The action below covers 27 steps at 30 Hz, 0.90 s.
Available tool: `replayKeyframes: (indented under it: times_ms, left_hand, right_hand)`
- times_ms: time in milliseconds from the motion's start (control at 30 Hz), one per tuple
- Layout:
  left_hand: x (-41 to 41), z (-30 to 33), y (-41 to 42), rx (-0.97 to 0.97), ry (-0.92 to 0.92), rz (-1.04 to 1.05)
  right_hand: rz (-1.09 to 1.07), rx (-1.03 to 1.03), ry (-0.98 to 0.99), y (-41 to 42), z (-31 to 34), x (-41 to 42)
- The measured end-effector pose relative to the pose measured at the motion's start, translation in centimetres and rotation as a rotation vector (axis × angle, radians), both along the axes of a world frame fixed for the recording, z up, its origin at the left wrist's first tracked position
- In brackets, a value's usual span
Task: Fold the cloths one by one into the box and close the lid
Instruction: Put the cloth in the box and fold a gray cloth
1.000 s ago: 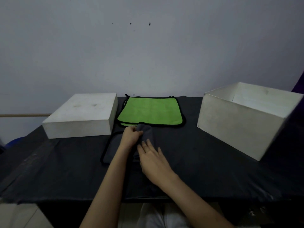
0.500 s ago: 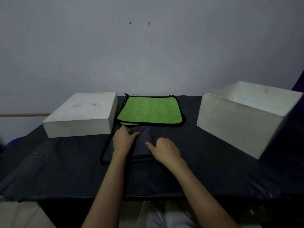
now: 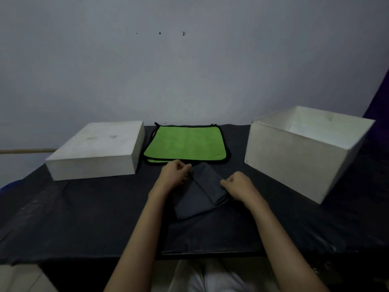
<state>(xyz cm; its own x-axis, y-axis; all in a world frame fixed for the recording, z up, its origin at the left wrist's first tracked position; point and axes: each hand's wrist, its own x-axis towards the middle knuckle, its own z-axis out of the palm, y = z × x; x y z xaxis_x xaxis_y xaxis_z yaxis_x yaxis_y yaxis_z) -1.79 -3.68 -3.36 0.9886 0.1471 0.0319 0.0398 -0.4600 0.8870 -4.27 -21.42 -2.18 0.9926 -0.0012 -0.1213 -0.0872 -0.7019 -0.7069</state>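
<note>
One dark worktop spans the view. On it, one open white box at the right, one white lid at the left, and a stack of green cloths between them, at least two by the edges. In front lies one folded grey cloth. Left hand pinches its far corner; right hand, fingers curled, grips its right edge.

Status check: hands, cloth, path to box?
Left hand and right hand pinch folded dark grey cloth. Open white box unobstructed.
</note>
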Motion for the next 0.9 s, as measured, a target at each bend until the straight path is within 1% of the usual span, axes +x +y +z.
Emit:
replayKeyframes:
  times_ms: [67,133,233,333,433,500,567,633,700,767,800,900]
  left_hand:
    - [0.0,0.3,-0.8,-0.020,0.003,-0.044]
    - [0.1,0.4,-1.5,-0.030,0.075,-0.097]
    - [0.0,0.8,-1.3,-0.103,0.187,-0.111]
    - [0.0,1.6,-0.5,-0.217,0.256,-0.094]
    - [-0.2,2.4,0.5,-0.322,0.297,-0.060]
    - [-0.4,2.6,1.1,-0.353,0.319,-0.042]
    - [-0.4,2.8,1.8,-0.368,0.303,0.002]
    - [-0.7,2.7,2.5,-0.307,0.263,0.046]
    - [-1.0,2.3,3.1,-0.233,0.236,0.045]
    - [-1.2,1.6,3.9,-0.181,0.216,0.048]
    - [-1.2,1.3,4.2,-0.170,0.209,0.059]
    - [-1.2,0.8,5.0,-0.173,0.212,0.076]
  right_hand:
    - [-0.006,0.101,0.023,-0.1,-0.3,-0.3]
    - [-0.029,0.174,0.021,0.0,-0.6,-0.5]
    - [-0.043,0.201,-0.041,0.6,-0.6,-1.1]
    - [-0.065,0.089,-0.172,2.0,-0.5,-1.9]
    - [-0.017,-0.045,-0.334,3.9,-0.2,-3.4]
    - [0.074,-0.140,-0.437,5.3,-0.2,-4.4]
    - [0.189,-0.222,-0.539,6.6,-0.7,-5.5]
    - [0.314,-0.296,-0.627,7.5,-1.6,-6.3]
    - [0.397,-0.339,-0.642,7.9,-2.7,-6.4]
    - [0.499,-0.385,-0.580,7.8,-2.7,-6.9]
    - [0.555,-0.406,-0.512,7.5,-2.6,-7.0]
    - [0.612,-0.419,-0.438,6.4,-2.2,-7.0]
